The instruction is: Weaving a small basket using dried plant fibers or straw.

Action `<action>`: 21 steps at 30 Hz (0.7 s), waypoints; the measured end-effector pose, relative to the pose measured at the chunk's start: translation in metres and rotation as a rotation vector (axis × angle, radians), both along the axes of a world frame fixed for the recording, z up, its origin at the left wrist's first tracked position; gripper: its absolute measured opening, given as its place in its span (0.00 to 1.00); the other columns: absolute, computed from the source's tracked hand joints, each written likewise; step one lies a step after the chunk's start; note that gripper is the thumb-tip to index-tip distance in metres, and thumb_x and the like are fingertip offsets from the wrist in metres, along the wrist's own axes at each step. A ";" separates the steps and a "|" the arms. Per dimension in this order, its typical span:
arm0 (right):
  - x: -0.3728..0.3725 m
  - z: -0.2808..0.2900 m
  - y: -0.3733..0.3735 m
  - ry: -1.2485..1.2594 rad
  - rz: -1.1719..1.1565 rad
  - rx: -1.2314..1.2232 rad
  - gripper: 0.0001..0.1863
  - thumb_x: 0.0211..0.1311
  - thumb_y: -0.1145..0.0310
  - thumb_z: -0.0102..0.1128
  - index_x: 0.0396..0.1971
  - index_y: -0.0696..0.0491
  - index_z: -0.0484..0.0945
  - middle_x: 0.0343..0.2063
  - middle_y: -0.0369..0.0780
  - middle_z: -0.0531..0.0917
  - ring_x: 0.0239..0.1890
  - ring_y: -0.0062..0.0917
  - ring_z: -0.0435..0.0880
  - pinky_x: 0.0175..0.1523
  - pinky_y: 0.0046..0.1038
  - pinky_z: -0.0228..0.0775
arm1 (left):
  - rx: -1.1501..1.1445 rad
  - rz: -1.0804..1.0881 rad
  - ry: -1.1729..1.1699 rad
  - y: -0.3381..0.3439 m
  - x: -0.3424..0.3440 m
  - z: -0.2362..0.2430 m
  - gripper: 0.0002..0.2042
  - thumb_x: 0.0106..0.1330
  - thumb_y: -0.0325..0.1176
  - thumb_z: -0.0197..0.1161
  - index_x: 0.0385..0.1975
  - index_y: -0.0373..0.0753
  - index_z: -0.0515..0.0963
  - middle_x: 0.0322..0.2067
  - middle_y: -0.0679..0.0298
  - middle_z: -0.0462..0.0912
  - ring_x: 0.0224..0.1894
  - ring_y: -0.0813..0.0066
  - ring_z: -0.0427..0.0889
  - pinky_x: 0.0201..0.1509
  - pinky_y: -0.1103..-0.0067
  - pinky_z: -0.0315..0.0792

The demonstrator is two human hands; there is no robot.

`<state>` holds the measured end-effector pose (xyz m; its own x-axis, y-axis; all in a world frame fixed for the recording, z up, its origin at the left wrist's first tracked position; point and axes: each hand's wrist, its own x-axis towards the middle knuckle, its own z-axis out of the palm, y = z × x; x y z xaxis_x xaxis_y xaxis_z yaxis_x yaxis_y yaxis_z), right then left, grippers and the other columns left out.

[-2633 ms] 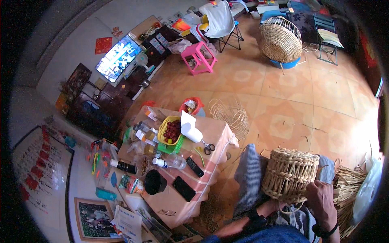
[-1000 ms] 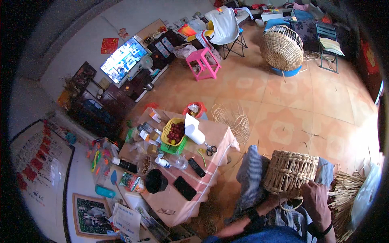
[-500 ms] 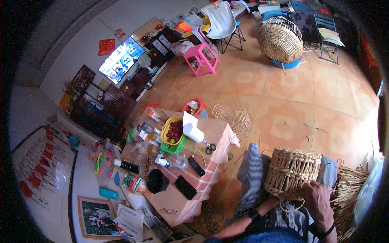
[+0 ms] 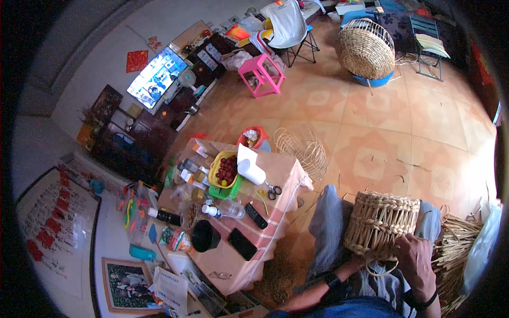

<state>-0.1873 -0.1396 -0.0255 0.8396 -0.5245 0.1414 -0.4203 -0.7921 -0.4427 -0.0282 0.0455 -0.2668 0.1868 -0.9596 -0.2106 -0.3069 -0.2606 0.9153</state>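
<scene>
A small woven straw basket (image 4: 380, 222) lies tipped on my lap, its braided bands joined by upright twisted strands. My right hand (image 4: 415, 258) is closed, its bent fingers gripping the basket's near right edge; whether a loose strand is also in them I cannot tell. Below that edge hangs a loop of pale straw cord (image 4: 383, 271), running between my two hands. My left hand (image 4: 354, 266) reaches up to the basket's near end, and its fingers are hidden behind the weave.
Left of my knees is a cloth-covered table (image 4: 281, 222) with scissors (image 4: 274, 192), a phone (image 4: 242, 244), a paper roll (image 4: 252, 172) and a fruit basket (image 4: 224, 169). Straw bundles (image 4: 456, 244) lie at my right. Ahead are a wire frame (image 4: 305, 153), pink stool (image 4: 262, 76) and large basket (image 4: 366, 50).
The basket and both hands stay in nearly the same place. The view has shifted very slightly.
</scene>
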 end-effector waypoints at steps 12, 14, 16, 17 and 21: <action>0.001 -0.017 -0.001 0.013 -0.058 0.033 0.09 0.61 0.72 0.66 0.26 0.57 0.74 0.24 0.48 0.79 0.29 0.51 0.83 0.34 0.50 0.71 | -0.011 0.007 -0.021 -0.001 0.004 -0.005 0.30 0.82 0.50 0.57 0.78 0.44 0.65 0.80 0.58 0.63 0.82 0.59 0.59 0.86 0.61 0.55; 0.001 -0.011 0.000 -0.002 -0.044 0.028 0.09 0.62 0.72 0.66 0.26 0.57 0.74 0.24 0.48 0.79 0.29 0.51 0.83 0.34 0.50 0.71 | -0.008 0.006 -0.027 -0.001 0.003 -0.008 0.30 0.82 0.50 0.57 0.78 0.44 0.65 0.80 0.58 0.63 0.82 0.59 0.59 0.86 0.61 0.55; 0.000 -0.009 0.002 0.003 -0.035 0.008 0.09 0.61 0.71 0.66 0.26 0.56 0.74 0.24 0.48 0.79 0.29 0.51 0.83 0.34 0.49 0.71 | -0.003 0.007 -0.039 0.001 0.002 -0.013 0.30 0.82 0.50 0.58 0.78 0.44 0.66 0.80 0.58 0.63 0.82 0.59 0.59 0.86 0.61 0.55; -0.001 -0.010 0.002 0.019 -0.037 -0.009 0.09 0.61 0.71 0.66 0.26 0.56 0.74 0.24 0.47 0.79 0.29 0.50 0.83 0.34 0.49 0.72 | -0.001 0.006 -0.040 0.001 0.000 -0.015 0.30 0.82 0.50 0.58 0.78 0.44 0.66 0.80 0.58 0.63 0.82 0.59 0.59 0.86 0.61 0.55; -0.010 -0.051 -0.005 -0.255 -0.045 0.153 0.08 0.57 0.71 0.69 0.27 0.55 0.77 0.27 0.45 0.80 0.32 0.47 0.83 0.37 0.47 0.73 | -0.003 -0.001 -0.082 -0.002 0.001 -0.020 0.30 0.81 0.50 0.58 0.78 0.44 0.66 0.80 0.58 0.63 0.82 0.60 0.59 0.86 0.61 0.55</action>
